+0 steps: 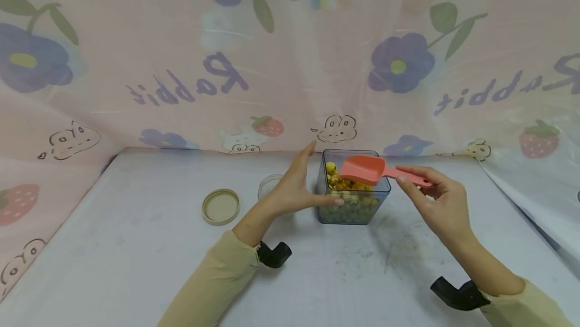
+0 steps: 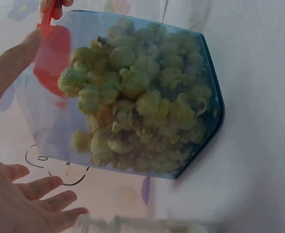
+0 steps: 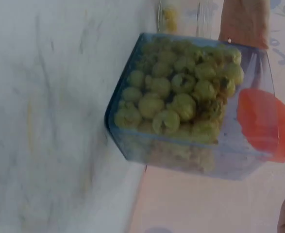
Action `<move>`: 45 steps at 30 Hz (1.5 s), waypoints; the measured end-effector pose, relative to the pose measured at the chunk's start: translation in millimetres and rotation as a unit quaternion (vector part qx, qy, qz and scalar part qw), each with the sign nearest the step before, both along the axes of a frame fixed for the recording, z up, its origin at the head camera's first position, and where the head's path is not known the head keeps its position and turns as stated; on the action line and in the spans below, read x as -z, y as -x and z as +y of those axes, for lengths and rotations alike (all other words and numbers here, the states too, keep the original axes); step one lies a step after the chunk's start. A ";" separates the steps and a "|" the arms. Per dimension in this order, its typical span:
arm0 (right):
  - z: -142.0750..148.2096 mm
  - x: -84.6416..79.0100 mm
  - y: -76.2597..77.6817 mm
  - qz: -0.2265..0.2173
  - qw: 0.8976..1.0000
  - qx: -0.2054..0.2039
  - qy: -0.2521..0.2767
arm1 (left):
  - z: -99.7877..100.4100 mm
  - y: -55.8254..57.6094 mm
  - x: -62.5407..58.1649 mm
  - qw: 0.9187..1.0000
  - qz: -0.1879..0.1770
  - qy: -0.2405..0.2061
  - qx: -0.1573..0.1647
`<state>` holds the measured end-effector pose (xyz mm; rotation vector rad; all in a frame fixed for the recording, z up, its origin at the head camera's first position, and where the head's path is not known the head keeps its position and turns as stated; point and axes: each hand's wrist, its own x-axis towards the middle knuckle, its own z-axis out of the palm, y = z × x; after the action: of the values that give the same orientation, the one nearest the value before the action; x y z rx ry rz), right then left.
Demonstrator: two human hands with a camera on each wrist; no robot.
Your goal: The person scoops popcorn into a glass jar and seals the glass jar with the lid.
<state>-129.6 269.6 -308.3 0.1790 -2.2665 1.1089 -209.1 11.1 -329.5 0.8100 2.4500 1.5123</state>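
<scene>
A clear bluish plastic container (image 1: 346, 211), partly filled with yellow popcorn (image 2: 132, 97), stands on the table. My right hand (image 1: 446, 203) pinches the handle of a pink-red scoop (image 1: 362, 169) from the right side. The scoop's head lies over the container's open top, just above the popcorn. At the container's left side is my left hand (image 1: 294, 181), thumb and fingers spread apart, with the thumb reaching across the front wall near the rim. Behind the left hand, a clear glass jar (image 1: 268, 184) is mostly hidden; a little yellow shows inside it in the right wrist view.
A round cream-coloured lid (image 1: 220, 207) lies left of the jar on the white table (image 1: 149, 256). Dark smudges mark the tabletop in front of the container. A pink printed sheet (image 1: 290, 65) hangs along the back and sides. Black curved pieces (image 1: 274, 255) sit at both wrists.
</scene>
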 end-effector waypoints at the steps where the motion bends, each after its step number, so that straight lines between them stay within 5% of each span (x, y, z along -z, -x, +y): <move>1: 1.3 -0.8 0.4 0.004 1.000 -0.002 -0.005 | 1.4 0.6 0.3 1.000 -0.003 -0.003 0.004; 18: 24.0 -29.8 10.1 0.074 0.982 -0.088 -0.152 | 17.3 8.5 4.4 0.998 -0.051 -0.031 0.034; 45: 36.3 -75.7 36.1 0.017 0.920 -0.208 -0.331 | 16.2 13.2 3.4 0.998 -0.048 -0.005 0.034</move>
<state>-165.7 305.9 -232.6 0.9775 -2.5542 0.4619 -222.3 27.3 -332.9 0.7942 2.3244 1.5057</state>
